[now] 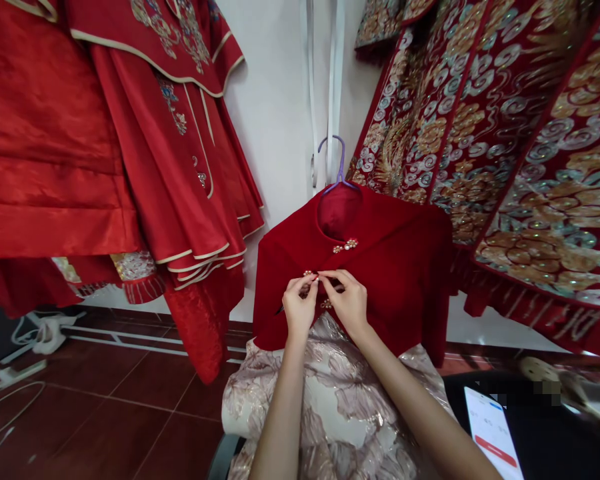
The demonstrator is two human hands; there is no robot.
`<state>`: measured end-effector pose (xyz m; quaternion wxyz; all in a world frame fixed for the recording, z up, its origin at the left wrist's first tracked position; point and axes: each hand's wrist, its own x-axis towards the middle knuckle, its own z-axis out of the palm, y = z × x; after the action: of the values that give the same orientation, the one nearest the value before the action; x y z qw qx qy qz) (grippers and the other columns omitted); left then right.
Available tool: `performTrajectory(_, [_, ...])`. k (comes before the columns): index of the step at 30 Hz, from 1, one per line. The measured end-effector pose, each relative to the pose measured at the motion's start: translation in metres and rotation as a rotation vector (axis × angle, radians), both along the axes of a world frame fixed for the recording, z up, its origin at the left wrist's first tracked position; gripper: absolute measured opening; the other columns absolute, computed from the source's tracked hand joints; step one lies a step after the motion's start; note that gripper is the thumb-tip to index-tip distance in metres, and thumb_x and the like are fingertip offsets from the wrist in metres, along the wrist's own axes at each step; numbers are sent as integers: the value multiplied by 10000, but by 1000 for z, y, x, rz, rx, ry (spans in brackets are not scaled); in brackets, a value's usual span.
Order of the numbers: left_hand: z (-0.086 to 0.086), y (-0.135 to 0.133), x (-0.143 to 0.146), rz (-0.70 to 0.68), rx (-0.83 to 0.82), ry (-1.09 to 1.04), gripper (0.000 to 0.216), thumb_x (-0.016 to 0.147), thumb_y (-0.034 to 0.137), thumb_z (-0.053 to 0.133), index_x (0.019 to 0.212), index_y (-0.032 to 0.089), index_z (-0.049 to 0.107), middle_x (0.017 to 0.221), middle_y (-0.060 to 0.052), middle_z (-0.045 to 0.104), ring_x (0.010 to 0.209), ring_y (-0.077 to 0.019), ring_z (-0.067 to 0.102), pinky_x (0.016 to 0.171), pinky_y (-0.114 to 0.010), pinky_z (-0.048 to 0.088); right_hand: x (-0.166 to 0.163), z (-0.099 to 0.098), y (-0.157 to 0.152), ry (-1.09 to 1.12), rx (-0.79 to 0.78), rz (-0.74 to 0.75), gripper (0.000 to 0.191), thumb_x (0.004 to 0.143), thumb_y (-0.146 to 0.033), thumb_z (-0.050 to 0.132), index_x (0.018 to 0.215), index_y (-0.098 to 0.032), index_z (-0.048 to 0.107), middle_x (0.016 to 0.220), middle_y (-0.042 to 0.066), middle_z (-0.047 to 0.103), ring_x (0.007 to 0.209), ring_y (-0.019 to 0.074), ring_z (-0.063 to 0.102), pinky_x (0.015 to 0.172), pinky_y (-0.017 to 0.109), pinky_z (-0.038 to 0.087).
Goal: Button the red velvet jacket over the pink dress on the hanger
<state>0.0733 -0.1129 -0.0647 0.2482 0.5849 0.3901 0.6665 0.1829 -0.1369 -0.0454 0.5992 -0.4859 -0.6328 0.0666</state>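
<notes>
A dark red jacket [400, 267] hangs in front of me on a purple hanger [340, 167]. Decorative beaded clasps [345, 246] run down its front; one near the collar shows plainly. My left hand [300, 303] is pinched at the jacket's front, just below a second clasp. Meeting it there, my right hand [345, 297] is pinched too, fingertips almost touching the left ones. Whatever sits between the fingers is too small to make out. Below the hem lies a pale, shiny floral fabric [260, 387], under my forearms.
Red garments with pale piping [150, 147] hang at left, and heavily embroidered ones [480, 133] at right. A lit phone [493, 433] rests on a dark surface at lower right. White cables [10, 407] and a rack's base bar [145, 343] are near the tiled floor at left.
</notes>
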Motion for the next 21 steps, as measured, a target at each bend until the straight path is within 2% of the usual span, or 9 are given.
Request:
performTrajectory(4, [-2,2,-3,1,23,75,176,799,203,608,962,181,671,995,-88,605,909,-175,609,795,-309,524,1,3,0,-34,8,28,237,897,-364,504,987,-227,675,1012,53,666,815,171,637,708,278,537])
performTrajectory(7, [-6,2,-9,23,16,71,306,786,144,592,1087,194,604,1040,-86,587,929,-165,587,794,-295,513,11,2,-8,-30,-39,119,250,896,-336,496,1070,-227,640,1081,60,654,894,174,640,709,267,552])
performTrajectory(9, [-9,0,-18,21,-14,75,263,808,135,554,1063,187,594,1029,-82,602,911,-154,595,821,-299,502,24,-2,-18,14,-101,191,268,896,-336,493,1108,-224,614,1095,61,654,939,175,638,700,257,559])
performTrajectory(11, [-11,-2,-31,-27,-86,145,164,842,132,499,959,174,606,995,-77,634,907,-153,612,864,-314,485,40,-7,-30,41,-190,219,257,893,-357,498,1071,-215,617,1056,59,665,901,171,648,678,255,559])
performTrajectory(13, [-11,-6,-44,-57,-200,282,159,855,118,466,902,171,608,982,-79,654,931,-166,621,906,-336,462,55,-10,-38,7,-284,228,231,878,-369,517,997,-210,634,1007,54,676,842,165,655,668,259,556])
performTrajectory(17, [-7,-14,-60,14,-363,537,201,846,82,439,920,168,606,988,-96,634,957,-194,608,927,-362,435,72,-16,-40,-89,-358,159,189,847,-346,545,951,-212,630,931,39,686,823,164,659,722,279,546])
performTrajectory(19, [-3,-17,-63,67,-374,578,214,846,76,427,934,164,600,971,-99,607,929,-192,600,902,-357,442,74,-22,-34,-94,-430,116,196,845,-340,534,971,-208,607,853,33,683,726,159,661,650,277,541])
performTrajectory(21, [-1,-20,-63,45,-376,602,218,831,59,429,929,164,594,938,-88,587,876,-178,592,863,-340,454,71,-30,-29,-107,-519,103,205,829,-331,547,981,-200,586,786,28,674,625,154,645,556,265,515])
